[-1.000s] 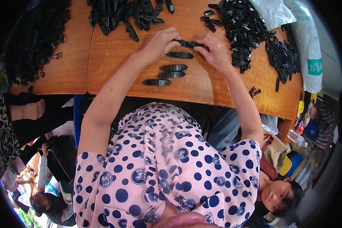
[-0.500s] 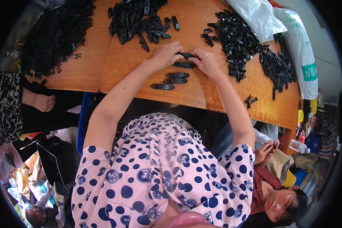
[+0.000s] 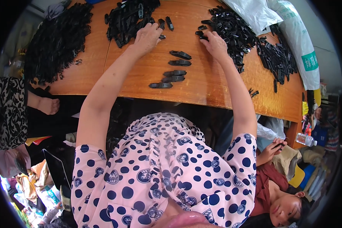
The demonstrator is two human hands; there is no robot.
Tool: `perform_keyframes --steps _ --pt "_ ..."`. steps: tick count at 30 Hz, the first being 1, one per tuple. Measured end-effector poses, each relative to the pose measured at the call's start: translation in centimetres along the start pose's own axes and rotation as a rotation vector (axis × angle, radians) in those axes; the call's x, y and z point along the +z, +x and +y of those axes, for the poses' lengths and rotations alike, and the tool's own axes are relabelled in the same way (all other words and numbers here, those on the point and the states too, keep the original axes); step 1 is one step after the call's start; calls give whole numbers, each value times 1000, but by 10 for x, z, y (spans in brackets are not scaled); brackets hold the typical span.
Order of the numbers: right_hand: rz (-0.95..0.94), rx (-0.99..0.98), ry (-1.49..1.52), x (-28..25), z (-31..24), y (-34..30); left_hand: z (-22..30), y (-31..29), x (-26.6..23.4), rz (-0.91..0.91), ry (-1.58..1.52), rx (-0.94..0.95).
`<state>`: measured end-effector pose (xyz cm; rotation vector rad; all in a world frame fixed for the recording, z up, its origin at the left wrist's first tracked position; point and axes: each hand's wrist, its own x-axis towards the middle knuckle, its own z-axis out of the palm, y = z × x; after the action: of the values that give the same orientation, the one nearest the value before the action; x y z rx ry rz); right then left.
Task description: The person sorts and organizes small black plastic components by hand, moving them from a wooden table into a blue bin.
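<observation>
My left hand (image 3: 147, 37) rests at the near edge of a heap of long black plastic parts (image 3: 127, 22). Its fingers are bent over a part (image 3: 162, 37), of which only the end shows beside the thumb. Across the table, my right hand (image 3: 215, 45) pinches at a small black plastic piece (image 3: 203, 37) by the left edge of a pile of short black pieces (image 3: 235, 32). Between my forearms, several joined black plastic clips (image 3: 179, 63) lie in a loose column. The topmost clip (image 3: 181, 55) sits slightly tilted, apart from both hands.
A large tangled black heap (image 3: 59, 45) covers the table's left side. Thin black strips (image 3: 277, 57) lie at the right beside white plastic bags (image 3: 296, 41). A few small bits (image 3: 253, 92) are near the front edge (image 3: 216, 104). Another person (image 3: 273, 186) is at the lower right.
Both hands have left the clip they held together, which now lies atop the column. The left hand moved up and left to the long parts, the right hand up and right to the short pieces.
</observation>
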<state>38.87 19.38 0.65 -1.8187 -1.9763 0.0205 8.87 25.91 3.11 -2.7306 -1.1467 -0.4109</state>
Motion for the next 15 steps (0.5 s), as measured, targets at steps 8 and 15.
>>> perform_keyframes --steps 8,15 --pt "19 -65 -44 4 6 -5 23 20 -4 62 -480 -141" --pt "-99 145 409 -17 -5 -27 53 31 29 -179 -1237 -457"
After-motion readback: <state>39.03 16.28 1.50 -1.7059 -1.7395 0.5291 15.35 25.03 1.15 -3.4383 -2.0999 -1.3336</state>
